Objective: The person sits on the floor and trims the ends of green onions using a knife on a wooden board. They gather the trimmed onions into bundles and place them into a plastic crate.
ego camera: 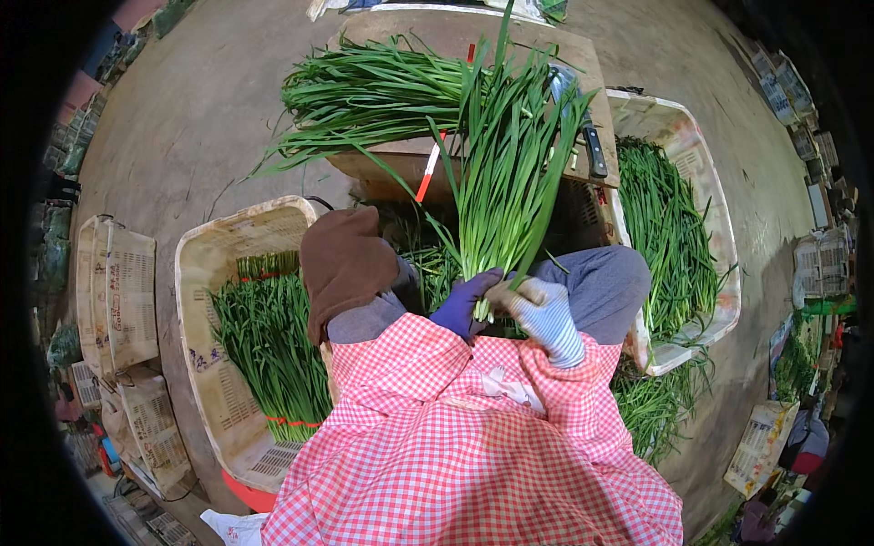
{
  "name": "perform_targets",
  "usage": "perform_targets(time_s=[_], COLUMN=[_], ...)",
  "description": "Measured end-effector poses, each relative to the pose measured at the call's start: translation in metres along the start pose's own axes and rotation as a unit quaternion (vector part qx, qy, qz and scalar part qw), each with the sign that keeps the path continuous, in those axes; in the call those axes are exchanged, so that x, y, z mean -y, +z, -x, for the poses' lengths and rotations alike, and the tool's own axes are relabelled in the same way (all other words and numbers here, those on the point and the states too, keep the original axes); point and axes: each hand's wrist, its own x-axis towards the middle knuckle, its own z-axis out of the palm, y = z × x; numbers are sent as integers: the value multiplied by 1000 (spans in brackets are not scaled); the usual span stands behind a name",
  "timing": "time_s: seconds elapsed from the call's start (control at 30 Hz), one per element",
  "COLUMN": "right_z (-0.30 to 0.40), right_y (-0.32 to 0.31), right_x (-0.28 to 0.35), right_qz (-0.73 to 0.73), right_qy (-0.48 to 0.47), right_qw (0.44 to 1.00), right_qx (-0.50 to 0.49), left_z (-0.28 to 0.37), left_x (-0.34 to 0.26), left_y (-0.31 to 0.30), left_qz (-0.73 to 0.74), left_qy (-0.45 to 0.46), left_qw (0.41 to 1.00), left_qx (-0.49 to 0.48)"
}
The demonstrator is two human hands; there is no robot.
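Observation:
A fanned bunch of garlic chives (pixel 502 184) stands before me, its leaves pointing away and its pale stem ends towards my lap. My left hand (pixel 468 300), in a purple glove, is closed round the stems near their base. Just right of it, my right hand (pixel 539 307), in a blue-and-white striped glove, pinches a broad chive leaf (pixel 539 239) at its lower end. Beyond my knees, a pile of garlic chives (pixel 389 95) lies across a wooden board (pixel 410 160). The upright bunch partly hides that pile.
A cleaver (pixel 595 151) with a black handle lies at the board's right side. A red-and-white strip (pixel 430 167) hangs over the near edge. The left plastic crate (pixel 194 300) contains tied chive bundles (pixel 280 341); the right crate (pixel 725 273) contains loose chives (pixel 666 232).

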Motion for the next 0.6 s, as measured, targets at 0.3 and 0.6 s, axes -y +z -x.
perform_targets(time_s=[0.3, 0.6], right_z=[13, -36], right_y=[-48, -27], right_x=[10, -30], right_qz=[16, 226], right_qy=[54, -25], right_qw=[990, 965], right_qx=[-131, -133], left_z=[-15, -14], left_x=[-30, -37], left_y=[8, 22], left_qz=[488, 385], left_qy=[-288, -265], left_qw=[812, 862], left_qx=[-139, -197])
